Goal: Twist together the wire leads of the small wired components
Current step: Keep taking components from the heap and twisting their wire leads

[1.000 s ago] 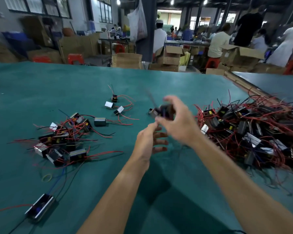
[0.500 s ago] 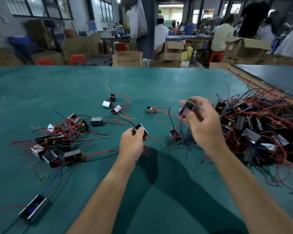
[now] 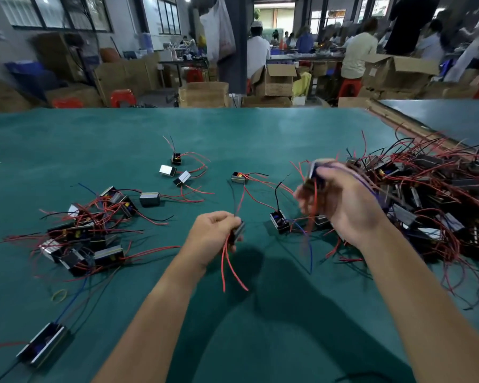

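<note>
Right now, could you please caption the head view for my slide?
Left hand grips one wired component, right hand a second component, over the green table.

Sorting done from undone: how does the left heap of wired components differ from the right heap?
The left heap is small and loose, with bare table between pieces; the right heap is far bigger and densely tangled. The left heap lies apart from the left hand; the right hand overlaps the right heap's edge in view. Both hold dark blocks with red and black leads.
</note>
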